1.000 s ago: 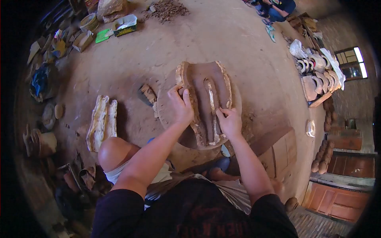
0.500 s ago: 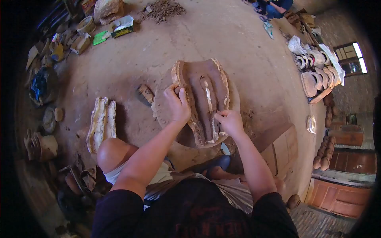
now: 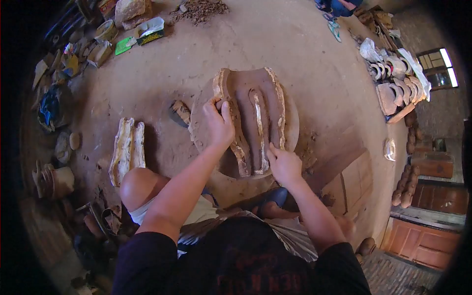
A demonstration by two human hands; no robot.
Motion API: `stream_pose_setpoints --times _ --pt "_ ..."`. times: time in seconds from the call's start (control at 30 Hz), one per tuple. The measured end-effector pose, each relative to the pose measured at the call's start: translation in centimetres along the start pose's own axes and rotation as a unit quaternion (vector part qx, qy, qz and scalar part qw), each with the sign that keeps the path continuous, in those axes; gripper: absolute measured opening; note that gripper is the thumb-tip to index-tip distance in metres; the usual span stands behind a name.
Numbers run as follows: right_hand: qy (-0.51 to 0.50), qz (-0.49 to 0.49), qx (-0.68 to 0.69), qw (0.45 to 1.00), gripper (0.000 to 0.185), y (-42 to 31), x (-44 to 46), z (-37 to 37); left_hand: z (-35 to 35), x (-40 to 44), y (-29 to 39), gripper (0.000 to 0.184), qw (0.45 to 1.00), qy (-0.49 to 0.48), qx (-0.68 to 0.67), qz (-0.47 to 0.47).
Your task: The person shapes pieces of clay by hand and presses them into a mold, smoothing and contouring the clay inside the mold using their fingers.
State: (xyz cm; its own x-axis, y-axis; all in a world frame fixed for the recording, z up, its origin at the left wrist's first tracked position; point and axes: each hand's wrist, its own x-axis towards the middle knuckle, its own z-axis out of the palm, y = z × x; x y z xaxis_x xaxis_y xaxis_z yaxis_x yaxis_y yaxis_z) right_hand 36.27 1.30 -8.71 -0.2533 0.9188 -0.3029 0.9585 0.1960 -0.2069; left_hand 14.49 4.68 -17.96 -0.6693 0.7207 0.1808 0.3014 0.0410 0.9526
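Note:
A long trough-shaped mould (image 3: pixel 239 155) with pale, chipped rims and brown clay lining its inside lies on a round board (image 3: pixel 292 125) in front of me. A pale-topped ridge, looped at its far end, runs lengthwise inside it. My left hand (image 3: pixel 220 125) is closed round the mould's left wall, thumb on the inner side. At the near right end of the mould is my right hand (image 3: pixel 285 166), its fingers curled and pressed together beside the rim. Whatever is between those fingertips is hidden.
Left of the board lies another pale, clay-stained mould piece (image 3: pixel 127 150), near my knee. A dark tool with a wrapped handle (image 3: pixel 181 112) touches the board's left side. Flat brown boards (image 3: pixel 346 184) are at right. Curved mould pieces (image 3: pixel 400 91) stack far right. Another person (image 3: pixel 339 7) is at the back.
My right hand has slid toward me along the mould's right side, down to its near end. The left hand keeps its hold on the left wall. The view has shifted slightly.

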Motion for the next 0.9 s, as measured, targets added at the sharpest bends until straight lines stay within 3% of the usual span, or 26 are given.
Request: stream_pose_setpoints --times 0.23,0.33,0.43,0.53,0.73,0.9 --pt "-0.035 -0.017 -0.022 0.999 0.047 0.1 -1.6 -0.6 0.1 0.5 -0.3 0.038 1.0 -0.015 -0.008 -0.004" --pt "-0.121 0.023 -0.111 0.986 0.049 -1.3 -3.1 -1.2 0.1 0.7 -0.6 0.039 1.0 -0.013 0.007 0.007" --pt "-0.084 -0.051 -0.057 0.993 0.048 -0.3 -1.8 -2.1 0.1 1.2 -0.7 0.041 1.0 -0.03 -0.006 0.004" --pt "0.022 -0.063 0.026 0.997 0.043 0.1 3.4 -3.2 0.0 1.3 -1.1 0.042 0.998 -0.048 -0.025 -0.02" --pt "-0.112 -0.15 -0.09 0.978 0.037 0.9 7.8 -1.9 0.1 0.7 -0.5 0.042 0.999 -0.03 -0.023 -0.017" --pt "-0.083 -0.145 -0.074 0.983 0.041 1.0 2.2 -1.2 0.0 0.7 -0.5 0.042 0.999 -0.038 -0.021 -0.028"
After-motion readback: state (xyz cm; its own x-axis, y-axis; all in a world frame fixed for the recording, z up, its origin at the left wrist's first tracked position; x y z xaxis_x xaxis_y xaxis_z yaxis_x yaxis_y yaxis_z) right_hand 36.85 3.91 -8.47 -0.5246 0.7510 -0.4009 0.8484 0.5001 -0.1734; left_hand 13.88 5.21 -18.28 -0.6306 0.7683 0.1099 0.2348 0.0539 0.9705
